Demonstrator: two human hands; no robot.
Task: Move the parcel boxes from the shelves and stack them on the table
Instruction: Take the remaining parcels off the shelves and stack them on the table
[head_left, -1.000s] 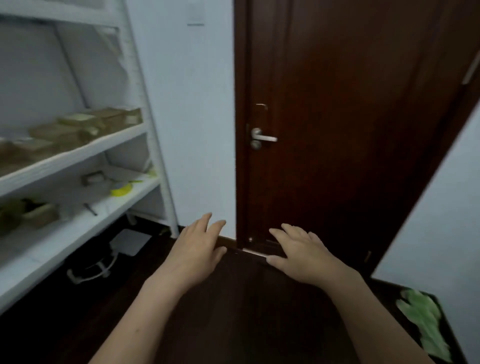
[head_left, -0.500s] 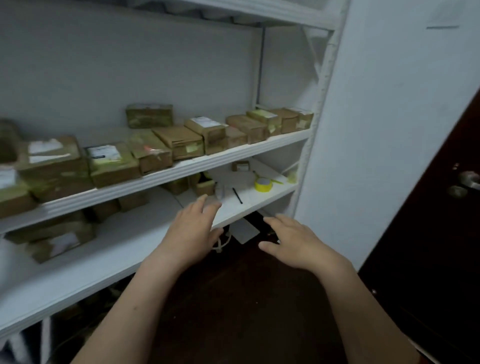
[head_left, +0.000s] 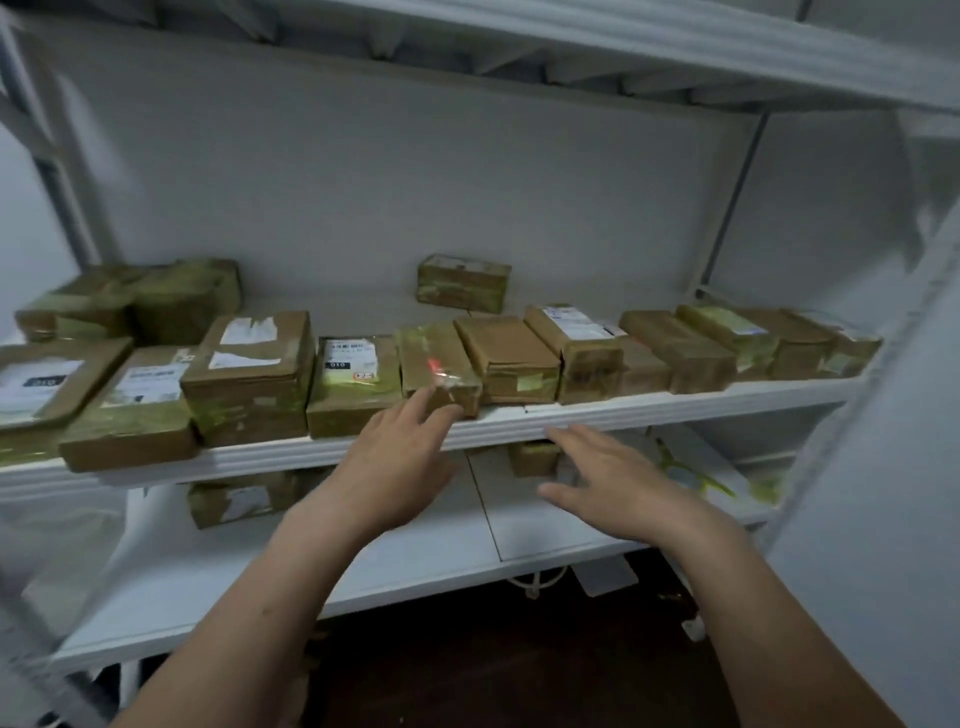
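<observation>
Head view: a row of brown parcel boxes (head_left: 509, 358) lines the front of the middle shelf (head_left: 675, 402) of a white rack. Most are wrapped in yellowish tape and several carry white labels. One small box (head_left: 462, 283) sits alone at the back, against the wall. The lower shelf (head_left: 415, 561) holds a labelled box (head_left: 234, 501) on the left and a little box (head_left: 532, 458) tucked under the lip of the shelf above.

The left hand (head_left: 400, 467) is stretched forward, palm down, with its fingers straight and close together. Its fingertips lie at the lower front corner of a narrow box with a red mark (head_left: 436, 364). The blur makes it impossible to tell whether they touch the cardboard or are just short of it, and nothing is gripped. The right hand (head_left: 618, 478) is flat and open, palm down, fingers spread and thumb out to the side. It holds nothing, and its fingertips are just at the front edge of the middle shelf, below the row of boxes
</observation>
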